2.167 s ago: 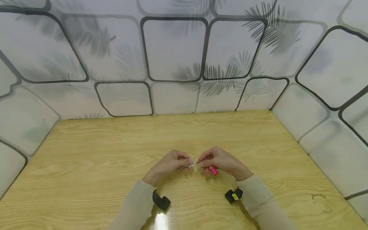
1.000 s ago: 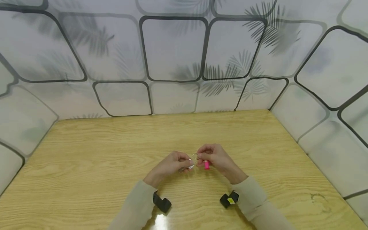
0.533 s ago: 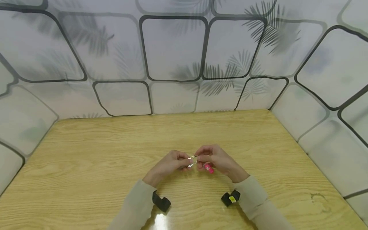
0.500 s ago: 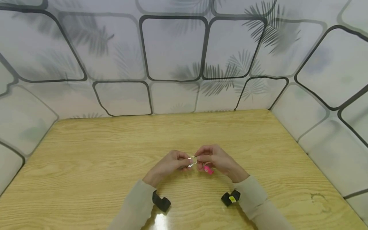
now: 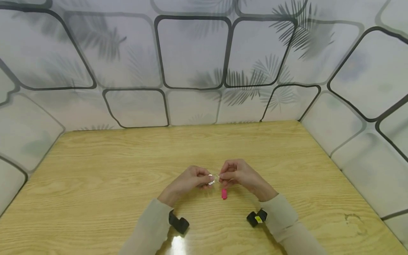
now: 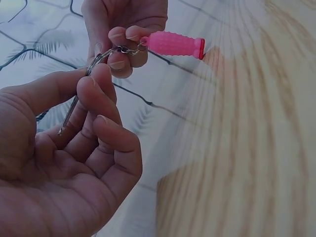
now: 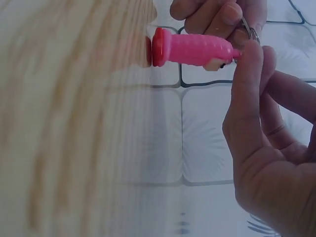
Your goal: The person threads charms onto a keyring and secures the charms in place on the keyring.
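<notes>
Between both hands is a metal key ring (image 5: 216, 178), with a short chain (image 6: 132, 50) leading to a pink knobbly charm (image 5: 224, 194) that has a red base. My left hand (image 5: 191, 180) pinches the ring between thumb and forefinger. A thin metal piece (image 6: 69, 114), seen edge-on, slants down from that pinch past the curled fingers. From the other side my right hand (image 5: 243, 178) grips the ring with its fingertips, which hide part of it. The charm dangles under the right fingers, its red base (image 7: 158, 47) close to the tabletop.
A wood-grain table (image 5: 127, 156) lies beneath the hands. Behind it and along its sides stand pale wall panels (image 5: 194, 53) printed with dark outlines and leaves. Each sleeve carries a black wrist camera, the left one (image 5: 179, 224) and the right one (image 5: 256, 218).
The pink charm has swung from beside the right fingers to hang lower, nearer the person. My right hand has shifted slightly and turned about the ring. My left hand has stayed almost still.
</notes>
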Motion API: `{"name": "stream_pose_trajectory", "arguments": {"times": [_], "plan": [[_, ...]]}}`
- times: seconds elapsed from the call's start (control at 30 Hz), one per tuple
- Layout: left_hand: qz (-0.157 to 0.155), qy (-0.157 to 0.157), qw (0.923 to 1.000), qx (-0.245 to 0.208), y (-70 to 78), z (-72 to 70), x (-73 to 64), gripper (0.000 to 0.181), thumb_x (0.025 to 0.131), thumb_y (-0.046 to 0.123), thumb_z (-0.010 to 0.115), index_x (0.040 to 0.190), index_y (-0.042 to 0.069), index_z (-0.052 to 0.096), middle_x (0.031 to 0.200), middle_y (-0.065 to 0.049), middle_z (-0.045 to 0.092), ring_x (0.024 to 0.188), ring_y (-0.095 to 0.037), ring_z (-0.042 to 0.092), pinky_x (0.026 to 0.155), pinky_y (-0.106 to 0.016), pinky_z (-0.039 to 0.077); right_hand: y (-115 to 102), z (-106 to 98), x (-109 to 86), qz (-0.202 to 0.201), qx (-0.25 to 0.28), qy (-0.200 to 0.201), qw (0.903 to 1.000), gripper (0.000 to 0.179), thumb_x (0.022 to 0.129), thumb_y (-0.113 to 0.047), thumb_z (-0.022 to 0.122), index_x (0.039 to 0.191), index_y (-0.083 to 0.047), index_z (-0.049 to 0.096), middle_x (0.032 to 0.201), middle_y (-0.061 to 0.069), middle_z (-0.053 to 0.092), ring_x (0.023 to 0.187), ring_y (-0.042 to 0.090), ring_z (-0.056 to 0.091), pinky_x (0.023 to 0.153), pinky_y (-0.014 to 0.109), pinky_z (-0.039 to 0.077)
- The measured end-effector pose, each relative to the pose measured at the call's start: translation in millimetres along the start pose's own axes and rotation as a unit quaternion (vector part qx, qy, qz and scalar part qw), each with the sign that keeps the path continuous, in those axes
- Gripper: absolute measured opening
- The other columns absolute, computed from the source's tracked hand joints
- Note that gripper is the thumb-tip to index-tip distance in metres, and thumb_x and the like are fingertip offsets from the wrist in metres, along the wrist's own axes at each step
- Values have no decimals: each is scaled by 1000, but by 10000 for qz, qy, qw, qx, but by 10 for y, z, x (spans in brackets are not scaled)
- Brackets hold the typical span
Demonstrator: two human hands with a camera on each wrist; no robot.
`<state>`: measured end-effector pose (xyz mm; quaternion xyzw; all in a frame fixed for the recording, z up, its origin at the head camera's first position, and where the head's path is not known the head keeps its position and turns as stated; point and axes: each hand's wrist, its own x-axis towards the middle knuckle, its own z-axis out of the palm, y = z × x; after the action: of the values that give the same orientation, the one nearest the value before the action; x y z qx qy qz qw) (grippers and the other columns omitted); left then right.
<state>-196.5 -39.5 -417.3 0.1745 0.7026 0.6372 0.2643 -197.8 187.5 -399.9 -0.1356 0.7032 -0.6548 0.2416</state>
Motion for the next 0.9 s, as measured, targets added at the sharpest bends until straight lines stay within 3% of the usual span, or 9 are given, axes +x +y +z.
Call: {"name": "stream_pose_trajectory", "arguments": {"times": [0.2, 0.6, 0.67, 0.8, 0.9], "plan": [[37, 1, 10000, 74, -24, -22, 8, 18, 102, 8, 60, 92, -6, 66, 80, -3, 68, 70, -8, 58, 69, -22, 50, -9, 25, -5, 54, 33, 126, 9999, 11, 96, 6, 58, 87, 2, 62, 78, 8, 68, 68, 14, 67, 65, 28, 58], [163, 298, 9991, 264, -31, -23, 23, 17, 101, 8, 62, 97, -8, 67, 80, -3, 68, 70, -8, 57, 67, -19, 49, -7, 76, -1, 124, 316, 773, 9964, 9, 96, 8, 54, 89, 3, 58, 73, 7, 65, 66, 15, 67, 69, 32, 59], [160, 323, 9990, 268, -29, -19, 21, 18, 101, 8, 62, 97, -8, 67, 80, -3, 68, 70, -8, 57, 67, -20, 49, -4, 72, -5, 124, 224, 727, 9970, 5, 95, 7, 54, 97, 6, 58, 73, 7, 64, 65, 14, 66, 67, 31, 59], [112, 320, 9992, 207, -25, -10, 12, 17, 100, 7, 61, 94, -8, 68, 80, -3, 68, 72, -9, 59, 68, -20, 50, 1, 44, -13, 149, -171, 412, 9989, 20, 93, 3, 54, 111, 12, 57, 73, 6, 64, 62, 14, 63, 62, 29, 56], [120, 269, 9994, 203, -30, -7, 11, 16, 100, 6, 61, 92, -6, 67, 79, -2, 68, 72, -8, 58, 67, -20, 50, 2, 22, -14, 164, -341, 145, 9992, 16, 96, 1, 56, 106, 12, 60, 75, 7, 66, 60, 14, 63, 61, 29, 56]]}}
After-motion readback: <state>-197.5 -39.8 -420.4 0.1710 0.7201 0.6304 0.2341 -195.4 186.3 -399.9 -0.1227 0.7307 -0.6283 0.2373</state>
